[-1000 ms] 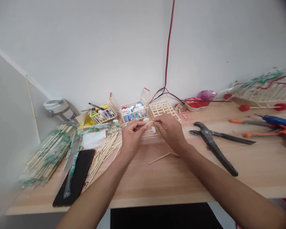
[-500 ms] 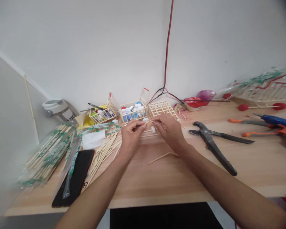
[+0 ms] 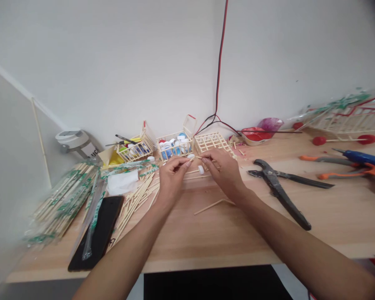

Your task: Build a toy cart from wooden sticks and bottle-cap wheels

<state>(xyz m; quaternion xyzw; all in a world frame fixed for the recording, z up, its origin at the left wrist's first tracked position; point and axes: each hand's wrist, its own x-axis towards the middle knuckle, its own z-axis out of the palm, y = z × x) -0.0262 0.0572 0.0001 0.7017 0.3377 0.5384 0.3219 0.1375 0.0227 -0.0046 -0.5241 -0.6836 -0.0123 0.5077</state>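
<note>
My left hand (image 3: 171, 177) and my right hand (image 3: 224, 171) meet over the middle of the wooden table (image 3: 206, 233). Both pinch a thin wooden stick (image 3: 196, 158) held between them, left fingers on its left end, right fingers on its right end. Just below the fingers lies another stick with a small white cap (image 3: 201, 169) on it. Behind my hands stand little baskets built of sticks: an unfilled one (image 3: 211, 142) and one filled with bottle caps (image 3: 175, 148).
Black pliers (image 3: 279, 191) lie right of my hands, with orange-handled pliers (image 3: 328, 160) and a blue glue gun (image 3: 367, 160) further right. Left are loose sticks (image 3: 137, 198), wrapped chopstick bundles (image 3: 62, 200) and a black phone (image 3: 98, 233). A red-black cable (image 3: 218, 75) hangs down the wall.
Almost nothing has moved; my fingers shifted very slightly on the stick and the view drifted a little.
</note>
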